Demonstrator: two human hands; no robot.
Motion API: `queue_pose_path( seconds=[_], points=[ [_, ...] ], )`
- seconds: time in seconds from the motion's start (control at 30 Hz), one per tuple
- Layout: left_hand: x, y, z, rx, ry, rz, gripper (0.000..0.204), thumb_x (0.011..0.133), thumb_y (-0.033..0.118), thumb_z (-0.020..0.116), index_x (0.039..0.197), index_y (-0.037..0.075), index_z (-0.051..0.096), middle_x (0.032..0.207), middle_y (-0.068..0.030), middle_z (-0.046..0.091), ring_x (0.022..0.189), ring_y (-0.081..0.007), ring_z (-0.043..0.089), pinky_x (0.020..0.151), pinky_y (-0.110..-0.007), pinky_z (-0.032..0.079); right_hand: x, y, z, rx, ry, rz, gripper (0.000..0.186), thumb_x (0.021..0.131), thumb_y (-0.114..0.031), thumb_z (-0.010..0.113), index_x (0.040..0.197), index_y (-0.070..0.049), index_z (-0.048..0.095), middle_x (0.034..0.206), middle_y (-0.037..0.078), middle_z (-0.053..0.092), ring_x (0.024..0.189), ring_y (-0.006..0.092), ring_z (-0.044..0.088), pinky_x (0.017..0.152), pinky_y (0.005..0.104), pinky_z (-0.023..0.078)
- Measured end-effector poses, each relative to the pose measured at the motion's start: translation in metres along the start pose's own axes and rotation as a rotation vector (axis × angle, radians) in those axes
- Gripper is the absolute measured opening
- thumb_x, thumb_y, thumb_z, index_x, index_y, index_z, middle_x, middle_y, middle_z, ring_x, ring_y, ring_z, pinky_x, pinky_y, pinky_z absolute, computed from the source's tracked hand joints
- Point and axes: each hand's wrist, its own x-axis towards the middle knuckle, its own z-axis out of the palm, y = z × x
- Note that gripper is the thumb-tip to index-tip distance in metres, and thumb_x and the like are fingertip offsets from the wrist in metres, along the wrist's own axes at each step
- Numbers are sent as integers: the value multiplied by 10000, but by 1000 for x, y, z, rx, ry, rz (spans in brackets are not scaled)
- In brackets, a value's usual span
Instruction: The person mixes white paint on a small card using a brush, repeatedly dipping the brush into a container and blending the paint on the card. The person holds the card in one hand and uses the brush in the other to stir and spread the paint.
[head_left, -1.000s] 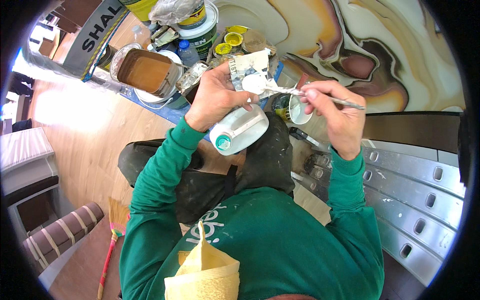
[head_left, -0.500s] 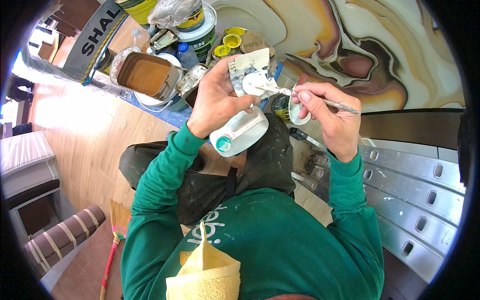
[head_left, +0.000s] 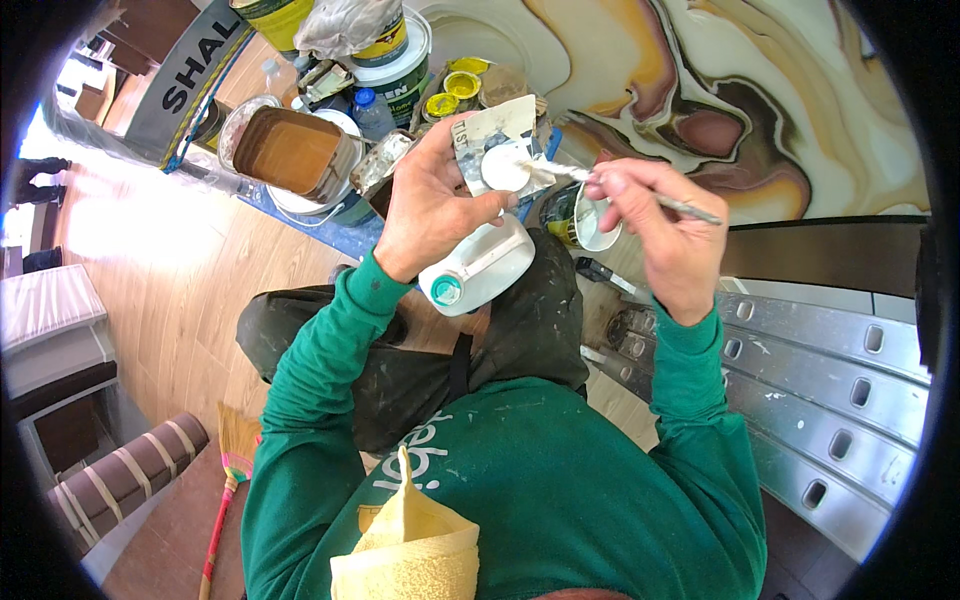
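My left hand [head_left: 428, 208] grips a printed card-like piece [head_left: 492, 128], thumb on its near edge. A round white patch [head_left: 504, 168] shows on it; whether this is paint or a lid I cannot tell. Between the fingertips of my right hand [head_left: 662, 228] is a slim paintbrush [head_left: 690, 210], its whitish tip at the card's right edge. A white jug [head_left: 500, 258] with a green cap lies tilted just below my left hand, near my knees. Left of my right fingers is a white cup [head_left: 598, 225], partly covered by the hand.
Paint buckets [head_left: 392, 75], a tub of brown liquid [head_left: 290, 152], a blue-capped bottle [head_left: 374, 115] and yellow pots [head_left: 462, 84] crowd the blue sheet ahead. A marbled panel [head_left: 720, 110] fills the far right. A metal ladder [head_left: 800, 390] lies to my right, a broom [head_left: 222, 510] to my left.
The brush tip has shifted slightly right and up on the card, and my right hand has moved a little right. The white cup shows more fully. My left hand stays nearly still.
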Motion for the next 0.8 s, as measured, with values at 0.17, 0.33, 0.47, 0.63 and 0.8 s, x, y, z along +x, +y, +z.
queue_pose_path(
  seconds=[0.17,0.33,0.47,0.63,0.8],
  points=[
    [-1,-1,0,3,-3,18,671,717,-144,673,1331,-60,416,1155,-131,622,960,-185,652,647,-279,580,0,-1,2,-27,-9,-28,151,907,-101,668,928,41,712,801,85,693,640,100,604,565,228,483],
    [0,-3,0,-7,8,12,684,717,-141,678,1339,-66,403,1162,-136,619,956,-189,652,640,-280,582,1,1,4,-17,-110,0,145,910,-107,665,929,29,712,798,78,698,629,95,598,566,233,483],
    [0,-2,0,-14,18,11,689,715,-139,683,1341,-65,404,1170,-138,617,958,-196,652,621,-281,583,2,0,1,33,49,-48,152,903,-107,676,941,35,712,774,58,684,631,88,599,564,234,484],
    [3,-1,-1,-37,12,8,681,709,-146,683,1331,-61,418,1160,-133,623,949,-191,654,615,-275,582,2,-4,-1,-70,-177,17,162,937,-85,613,961,53,694,853,115,694,664,110,601,605,242,484],
    [2,-3,0,-26,46,9,652,705,-154,683,1305,-57,447,1137,-120,631,944,-184,655,607,-273,580,2,-4,0,-52,-11,-27,158,924,-91,634,943,55,694,814,100,683,652,106,600,596,237,485]
  ],
)
